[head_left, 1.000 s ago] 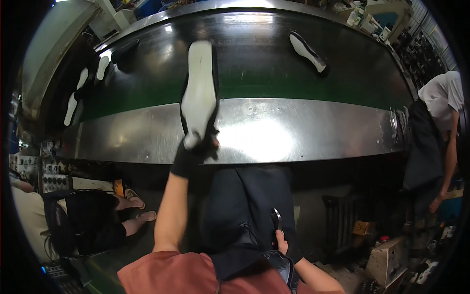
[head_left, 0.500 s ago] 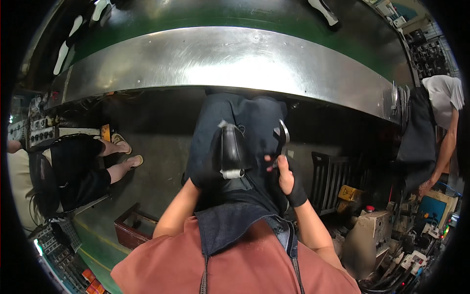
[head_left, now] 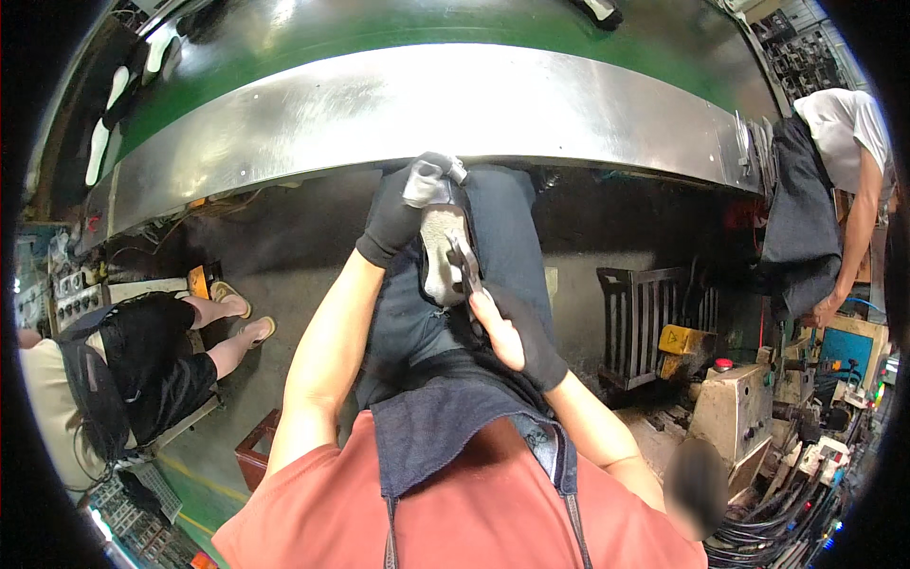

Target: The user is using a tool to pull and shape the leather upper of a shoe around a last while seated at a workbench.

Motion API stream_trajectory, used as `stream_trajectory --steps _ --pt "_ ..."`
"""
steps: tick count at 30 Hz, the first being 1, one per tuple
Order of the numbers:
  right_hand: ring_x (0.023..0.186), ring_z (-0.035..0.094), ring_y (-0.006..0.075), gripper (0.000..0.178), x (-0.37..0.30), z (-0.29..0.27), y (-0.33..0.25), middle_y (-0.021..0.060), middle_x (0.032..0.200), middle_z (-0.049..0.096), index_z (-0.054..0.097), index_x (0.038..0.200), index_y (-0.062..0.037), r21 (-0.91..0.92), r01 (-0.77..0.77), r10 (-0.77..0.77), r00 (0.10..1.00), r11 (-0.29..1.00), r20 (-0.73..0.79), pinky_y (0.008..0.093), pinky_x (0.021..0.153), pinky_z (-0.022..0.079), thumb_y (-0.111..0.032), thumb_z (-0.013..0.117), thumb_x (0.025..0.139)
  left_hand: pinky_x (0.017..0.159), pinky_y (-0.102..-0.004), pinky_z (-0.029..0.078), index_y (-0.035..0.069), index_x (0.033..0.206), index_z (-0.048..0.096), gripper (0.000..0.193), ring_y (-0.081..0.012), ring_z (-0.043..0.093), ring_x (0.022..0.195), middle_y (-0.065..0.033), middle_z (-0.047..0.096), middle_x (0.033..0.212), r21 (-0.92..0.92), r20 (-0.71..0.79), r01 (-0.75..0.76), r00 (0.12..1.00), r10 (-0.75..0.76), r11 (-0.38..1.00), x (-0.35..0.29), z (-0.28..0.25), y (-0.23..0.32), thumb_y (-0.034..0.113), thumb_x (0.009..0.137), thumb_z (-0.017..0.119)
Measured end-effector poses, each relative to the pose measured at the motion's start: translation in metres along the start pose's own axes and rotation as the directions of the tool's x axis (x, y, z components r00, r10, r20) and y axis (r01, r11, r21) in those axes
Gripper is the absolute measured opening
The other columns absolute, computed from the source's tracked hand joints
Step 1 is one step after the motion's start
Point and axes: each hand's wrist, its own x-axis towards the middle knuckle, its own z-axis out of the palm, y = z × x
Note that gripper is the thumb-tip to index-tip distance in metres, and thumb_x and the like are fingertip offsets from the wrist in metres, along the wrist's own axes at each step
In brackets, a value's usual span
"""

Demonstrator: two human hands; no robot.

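A black shoe (head_left: 439, 256) on its last lies across my thighs with its pale, bare underside up. My left hand (head_left: 396, 213), in a black glove with whitish wrapping at the fingers, is closed around its far end. In my right hand (head_left: 521, 343), gloved in black with bare fingers, is a pair of metal pincers (head_left: 464, 261). Their curved head rests against or just over the right side of the shoe's underside; actual contact is hard to make out. The fingers under the handle are partly hidden.
A shiny metal ledge (head_left: 379, 104) edges a green conveyor belt (head_left: 379, 28) ahead, with more shoes on lasts (head_left: 118, 95) at far left. People sit at left and stand at right. A dark slatted crate (head_left: 630, 327) and machinery (head_left: 735, 412) stand on my right.
The shoe has turned from its black upper to its pale underside. My left hand has moved to its far end, and my right hand has brought the pincers leftward onto or over it.
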Motion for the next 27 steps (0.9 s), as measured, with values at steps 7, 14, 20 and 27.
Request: stream_trajectory --steps 7,14,20,27 --pt "0.077 0.058 0.0119 0.051 0.04 0.011 -0.012 0.0026 0.08 0.063 0.063 0.086 -0.0009 0.714 -0.051 -0.062 0.989 0.699 0.131 0.0263 0.071 0.048 -0.043 0.041 0.105 0.1 -0.0381 0.041 0.001 0.095 0.067 0.06 -0.0228 0.058 0.106 -0.0093 0.067 0.1 -0.081 -0.168 -0.004 0.986 -0.01 0.997 -0.01 0.035 0.018 0.053 0.1 0.038" --pt "0.061 0.06 0.0216 0.046 0.012 0.004 -0.02 0.01 0.067 0.06 0.062 0.084 -0.0007 0.047 -0.075 0.081 0.984 0.996 -0.161 0.0371 0.062 0.047 -0.04 0.046 0.102 0.102 -0.0377 0.04 0.001 0.098 0.066 0.047 -0.0214 0.058 0.107 -0.0088 0.067 0.1 0.112 -0.116 -0.093 0.988 0.106 0.989 -0.015 0.037 0.023 0.039 0.103 0.039" --pt "0.067 0.055 0.0301 0.023 0.032 0.043 0.033 0.0155 0.076 0.058 0.058 0.086 0.0 -0.189 0.345 -0.39 0.863 0.919 -0.322 0.0389 0.062 0.042 -0.017 0.051 0.1 0.106 -0.039 0.038 0.001 0.092 0.068 0.05 -0.025 0.057 0.114 -0.0105 0.067 0.099 -0.005 -0.135 -0.119 0.984 0.117 0.993 -0.025 0.032 0.012 0.042 0.101 0.042" --pt "0.094 0.06 0.0388 0.03 -0.043 0.007 0.068 0.0202 0.101 0.061 0.063 0.092 0.001 -0.464 0.489 -0.435 0.872 0.739 0.225 0.044 0.08 0.048 -0.028 0.069 0.085 0.118 -0.0391 0.021 -0.001 0.144 0.035 0.09 -0.0268 0.032 0.142 -0.0144 0.036 0.152 -0.037 -0.219 0.215 0.951 -0.218 0.976 -0.119 0.058 0.026 0.072 0.094 0.018"
